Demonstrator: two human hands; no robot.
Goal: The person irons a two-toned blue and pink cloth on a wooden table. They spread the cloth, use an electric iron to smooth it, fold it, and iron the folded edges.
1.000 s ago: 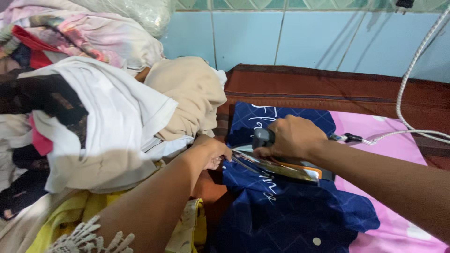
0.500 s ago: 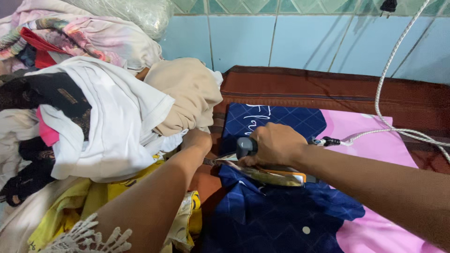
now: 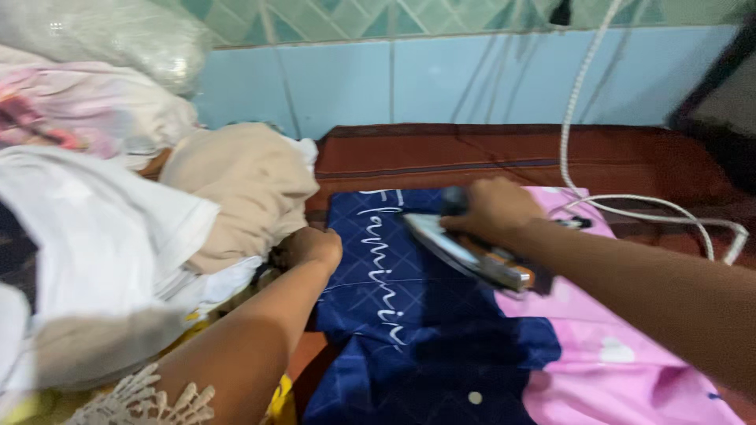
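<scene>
Ironing is under way: the right hand (image 3: pixel 492 206) is clamped on the iron (image 3: pixel 472 250) pressing the navy cloth (image 3: pixel 409 315) beneath it, while the left hand (image 3: pixel 313 245) pinches that cloth's near edge, so smoothing needs steady tension.

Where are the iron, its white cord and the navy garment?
iron (image 3: pixel 465 250): head view, on its shiny tilted soleplate.
white cord (image 3: pixel 654 206): head view, on the loop lying over the brown cloth.
navy garment (image 3: pixel 417 330): head view, on its flat middle.

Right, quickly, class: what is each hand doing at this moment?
Left hand: fingers curled at the left edge of the navy cloth; whether it grips the cloth cannot be told.
Right hand: closed round the handle of the iron.
</scene>
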